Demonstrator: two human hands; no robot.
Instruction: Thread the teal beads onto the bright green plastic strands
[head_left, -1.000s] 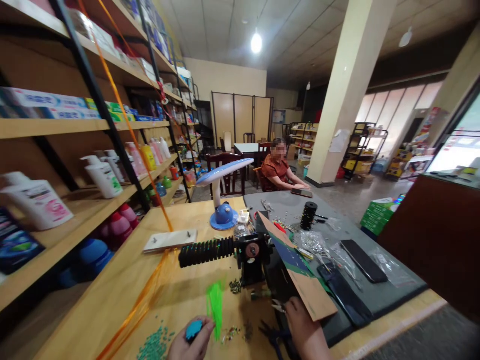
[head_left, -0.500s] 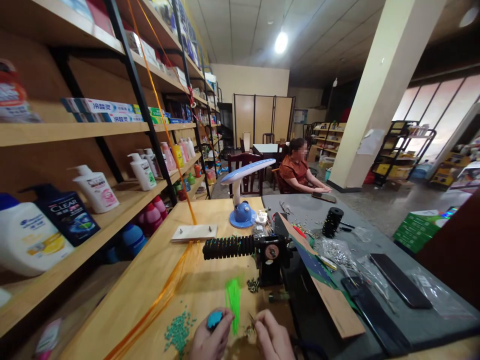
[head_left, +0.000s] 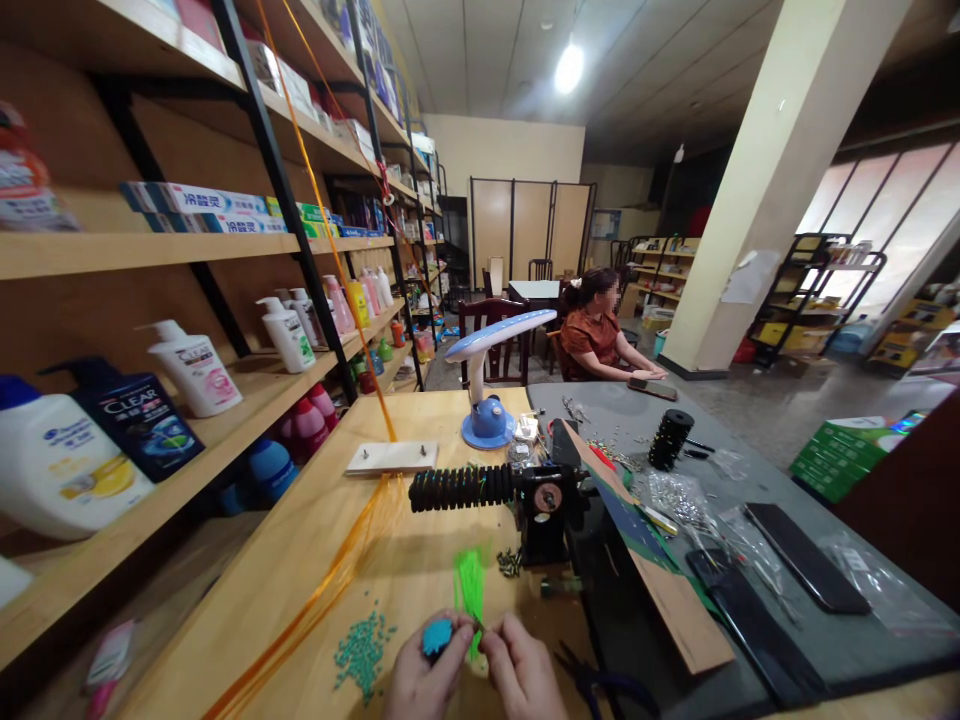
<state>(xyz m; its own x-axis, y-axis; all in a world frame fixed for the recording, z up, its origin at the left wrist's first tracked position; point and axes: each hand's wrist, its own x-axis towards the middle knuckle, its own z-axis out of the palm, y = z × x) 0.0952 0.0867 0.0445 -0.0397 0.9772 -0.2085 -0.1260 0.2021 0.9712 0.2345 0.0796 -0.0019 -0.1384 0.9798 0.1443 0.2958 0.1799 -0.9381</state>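
My left hand (head_left: 429, 665) is closed round a small bright blue piece (head_left: 437, 636), whose exact kind I cannot make out. My right hand (head_left: 519, 665) is pinched, its fingertips almost meeting the left ones. Something tiny and dark shows between the two sets of fingertips; it is too small to name. Just behind the hands lies a bundle of bright green strands (head_left: 470, 585), its near end partly hidden by my fingers. Scattered teal beads (head_left: 361, 655) lie left of my left hand. Pliers with dark blue handles (head_left: 606, 682) rest to the right of my right hand.
A black ribbed roller (head_left: 461, 488) on a small machine (head_left: 546, 510) stands ahead. Orange threads (head_left: 330, 590) run from a white plate (head_left: 391, 458) at left. Behind are a blue lamp (head_left: 486, 422) and a seated person (head_left: 592, 335). A wooden board (head_left: 675, 625) leans at right.
My right hand has moved left, bringing its fingertips up to my left hand's. My left hand still holds the blue piece. The pliers now show more clearly, and the view has shifted slightly.
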